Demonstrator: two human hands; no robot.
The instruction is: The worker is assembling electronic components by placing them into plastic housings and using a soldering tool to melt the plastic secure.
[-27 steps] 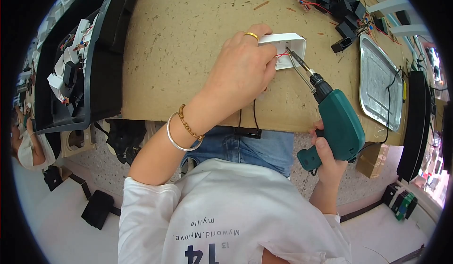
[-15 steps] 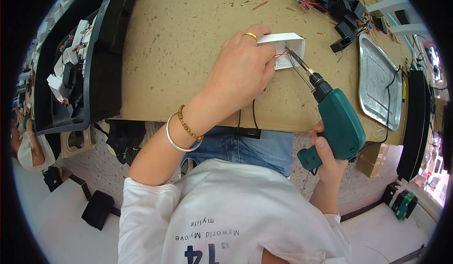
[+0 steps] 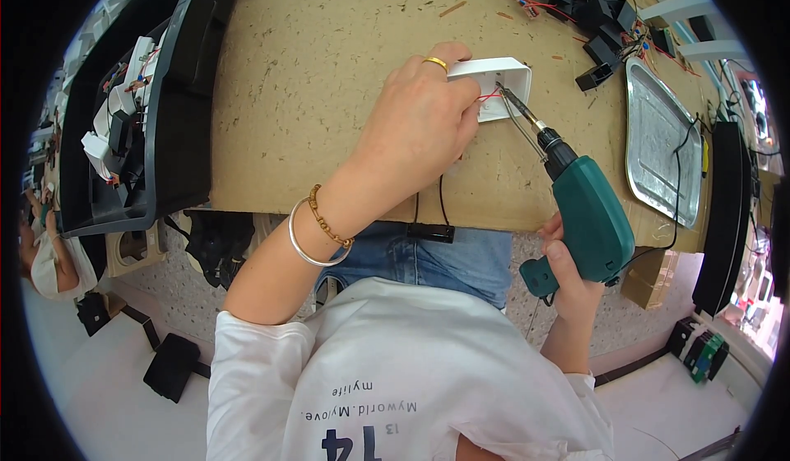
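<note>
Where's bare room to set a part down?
Biggest patch: table between bin and left hand, specks aside. Smaller: the strip between white case and tray, beyond the iron. Crowded: far right corner, heaped with black boxes, and inside the case.

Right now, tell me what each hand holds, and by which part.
The right hand holds the green soldering gun by its handle. The left hand holds the white plastic housing by its left end; the exact contact is hidden.

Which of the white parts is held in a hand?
The white part in the left hand, at the tip of the green tool; the others lie in the black bin.
</note>
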